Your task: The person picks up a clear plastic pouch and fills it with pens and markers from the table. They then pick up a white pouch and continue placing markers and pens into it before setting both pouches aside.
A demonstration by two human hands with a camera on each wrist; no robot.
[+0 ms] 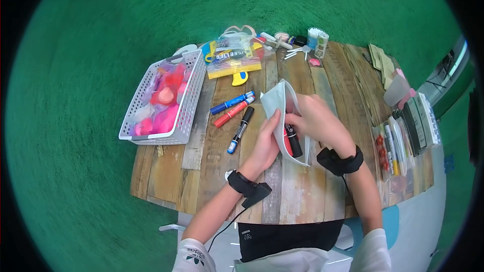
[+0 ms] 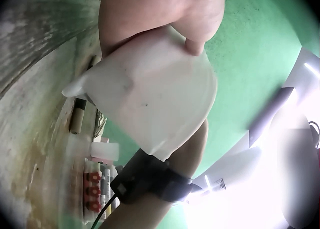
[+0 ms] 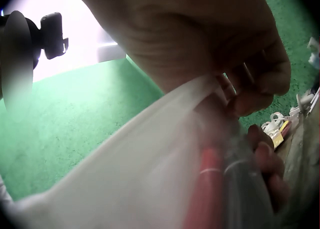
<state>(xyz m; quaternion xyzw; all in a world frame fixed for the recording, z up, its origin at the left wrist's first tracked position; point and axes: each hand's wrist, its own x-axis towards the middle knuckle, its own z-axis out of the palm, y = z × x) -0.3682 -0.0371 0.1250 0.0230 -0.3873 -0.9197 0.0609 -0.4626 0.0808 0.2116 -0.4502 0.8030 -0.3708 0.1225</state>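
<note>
A whitish pouch [image 1: 273, 102] stands tilted with its open side facing the body; a red marker [image 1: 287, 143] and a black marker [image 1: 294, 142] lie inside it. The left hand [image 1: 264, 143] grips the pouch from its left side, thumb on the outside; in the left wrist view that hand [image 2: 162, 13] holds the pouch [image 2: 155, 88] by its edge. At the pouch's right edge, the right hand [image 1: 320, 121] has curled fingers reaching into the opening near the markers. The right wrist view shows this hand [image 3: 215, 43] pinching the pouch's rim [image 3: 150, 119], above the red marker [image 3: 207, 189].
Blue [image 1: 232, 102], red [image 1: 234, 112] and black [image 1: 241, 130] markers lie left of the pouch. A white basket [image 1: 190, 103] with pink items stands at the left, a yellow-edged bag [image 1: 234, 65] at the back. Packs of pens [image 1: 396, 148] and a pink-white container [image 1: 397, 90] lie at the right.
</note>
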